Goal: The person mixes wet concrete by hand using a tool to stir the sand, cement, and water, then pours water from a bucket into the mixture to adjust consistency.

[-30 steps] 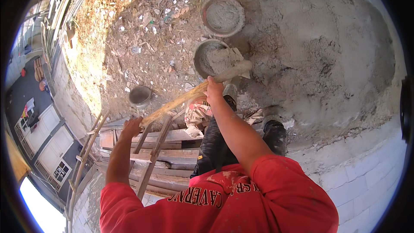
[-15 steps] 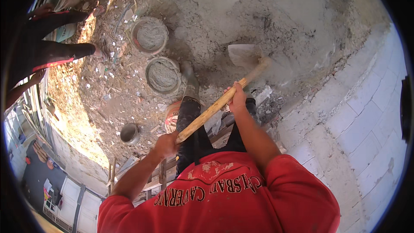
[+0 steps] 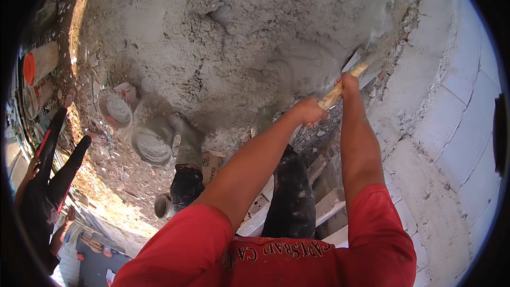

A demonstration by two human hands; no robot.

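Note:
Both my hands grip the wooden handle [image 3: 333,97] of a hoe, out to the right over wet grey mortar [image 3: 239,32]. My left hand [image 3: 309,111] is closed round the near end of the handle. Farther up the shaft my right hand [image 3: 348,84] is wrapped round it, close to the head. Only a pale edge of the hoe blade [image 3: 352,61] shows, at the right margin of the mortar; the rest of the blade is hidden.
Two buckets of mortar, a farther one [image 3: 118,109] and a nearer one [image 3: 153,144], stand left of my boots. A small empty pot [image 3: 163,206] lies nearby. Another person [image 3: 48,186] stands at far left, near more buckets [image 3: 42,64]. A pale block wall [image 3: 462,122] runs along the right.
Both hands and the hoe have swung right, toward the mortar's right edge. My left hand is now much nearer my right. The view has shifted, with the buckets lower and farther left.

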